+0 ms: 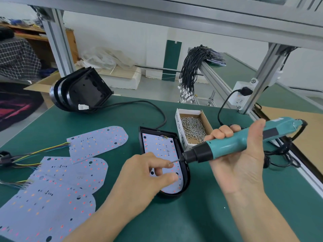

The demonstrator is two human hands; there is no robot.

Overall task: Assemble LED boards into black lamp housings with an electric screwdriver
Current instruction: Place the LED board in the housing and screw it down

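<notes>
LED board [160, 154] seated in a black housing [182, 151] at centre frame on the green counter [201, 215]. Left hand [148, 173], fingers bent, touches the board and seems to pinch something small at the bit tip; whether it is a screw cannot be told. Right hand [239, 154] grips the teal screwdriver [227, 144], bit angled low over the board. Screw box [192, 126] just beyond; spare boards [70, 175] at lower left. Step: fastening the board. Next move calls for raising the driver upright over a hole.

- bare green mat [201, 215] at the bottom middle, easy to pass
- left side clogged with loose LED boards [57, 186]
- screw box [192, 126] blocks right of center
</notes>
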